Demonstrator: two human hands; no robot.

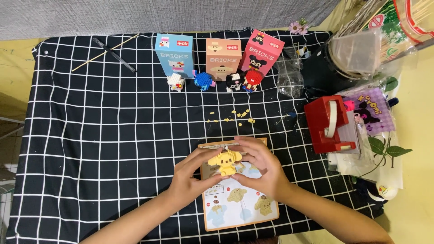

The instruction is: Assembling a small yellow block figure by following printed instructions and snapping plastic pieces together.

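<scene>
Yellow brick dog figure (223, 162) is sitting upright between both hands, left hand (189, 177) and right hand (262, 168) pinching its sides above the instruction sheet (237, 205).

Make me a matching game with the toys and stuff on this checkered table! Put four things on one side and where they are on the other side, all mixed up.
Things:
1. yellow brick figure
2. red tape dispenser
3. black pen
4. blue box

Places:
A. far left corner of the cloth, beside a thin stick
B. right edge of the cloth, next to a purple packet
C. between both hands, above the instruction sheet
D. leftmost of three boxes standing in the back row

Pairs: 1-C, 2-B, 3-A, 4-D
</scene>
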